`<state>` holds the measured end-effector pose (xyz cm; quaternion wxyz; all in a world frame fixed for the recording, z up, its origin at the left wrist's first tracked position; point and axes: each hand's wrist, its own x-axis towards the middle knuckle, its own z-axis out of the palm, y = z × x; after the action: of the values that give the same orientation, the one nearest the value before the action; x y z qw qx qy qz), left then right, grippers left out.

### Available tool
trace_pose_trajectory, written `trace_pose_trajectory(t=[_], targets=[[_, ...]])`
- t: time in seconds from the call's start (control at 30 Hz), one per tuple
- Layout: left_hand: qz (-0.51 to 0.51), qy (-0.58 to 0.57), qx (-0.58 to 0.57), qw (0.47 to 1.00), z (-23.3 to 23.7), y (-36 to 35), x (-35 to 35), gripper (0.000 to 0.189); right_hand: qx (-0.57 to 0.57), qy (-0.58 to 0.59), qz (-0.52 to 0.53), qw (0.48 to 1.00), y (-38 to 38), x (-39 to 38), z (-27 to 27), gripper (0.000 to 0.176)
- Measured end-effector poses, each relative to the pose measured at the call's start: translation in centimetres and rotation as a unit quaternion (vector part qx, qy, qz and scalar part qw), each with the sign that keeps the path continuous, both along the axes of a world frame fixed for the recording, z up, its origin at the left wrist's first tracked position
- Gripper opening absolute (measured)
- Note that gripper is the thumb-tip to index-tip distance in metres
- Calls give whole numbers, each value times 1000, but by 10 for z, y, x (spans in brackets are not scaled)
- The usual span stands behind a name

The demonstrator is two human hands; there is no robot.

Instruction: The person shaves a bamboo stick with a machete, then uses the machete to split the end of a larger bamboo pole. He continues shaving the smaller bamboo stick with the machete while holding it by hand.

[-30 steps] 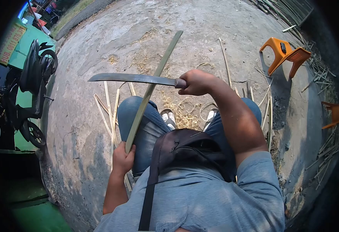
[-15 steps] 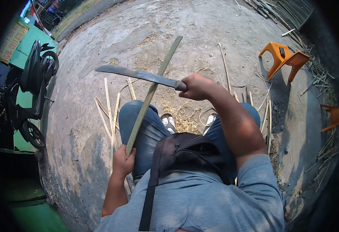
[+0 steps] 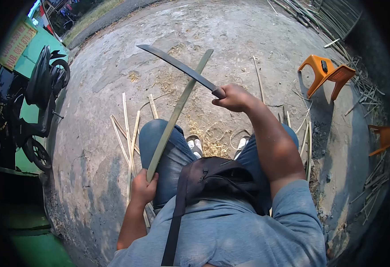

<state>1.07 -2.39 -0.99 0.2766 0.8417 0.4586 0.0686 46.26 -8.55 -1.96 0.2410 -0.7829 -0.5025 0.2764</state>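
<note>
My left hand (image 3: 144, 188) is closed round the near end of a long greenish bamboo strip (image 3: 172, 120), beside my left knee. The strip slants up and to the right, its far end raised in front of me. In my right hand (image 3: 234, 98) is the short handle of a long machete (image 3: 177, 64). Its dark, slightly curved blade points to the upper left and crosses the strip near the far end. Whether blade and strip touch, I cannot tell.
Pale split strips (image 3: 130, 151) lie by my left leg, others (image 3: 309, 142) by my right. Shavings (image 3: 213, 144) lie between my feet. An orange stool (image 3: 313, 66) holds a small black object. A motorbike (image 3: 37, 89) stands at the left, bamboo poles (image 3: 302, 18) at the upper right.
The machete has moved right, and its tip has swung upward. It crosses the bamboo strip nearer the far end. The strip has shifted slightly right; both hands keep their hold.
</note>
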Motion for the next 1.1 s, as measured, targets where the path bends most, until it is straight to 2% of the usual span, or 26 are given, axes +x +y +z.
trace_pose_trajectory(t=[0.1,0.23,0.37,0.47,0.57,0.73,0.93,1.1], targets=[[0,-9,-15,1000,-2,1,0,32,-20,-12,30,999,-7,-20,22,39],[3,-4,-10,1000,-1,1,-1,32,-23,-76,137,987,-5,-47,21,31],[-2,-7,5,1000,-1,0,-1,32,-24,-103,173,979,-3,-55,26,31],[3,-7,-3,1000,-1,0,0,32,-3,-49,157,986,-4,-43,19,33],[-1,-16,-5,1000,-2,1,-1,33,-53,-24,79,995,-2,-25,12,36],[-9,-14,0,1000,-1,1,-2,32,-7,-19,25,999,-5,-16,9,36],[-9,-23,-7,1000,-5,1,-3,32,-30,-9,63,998,-4,-30,21,36],[-5,-20,-12,1000,-2,1,-1,31,-54,-72,125,988,-4,-47,28,32]])
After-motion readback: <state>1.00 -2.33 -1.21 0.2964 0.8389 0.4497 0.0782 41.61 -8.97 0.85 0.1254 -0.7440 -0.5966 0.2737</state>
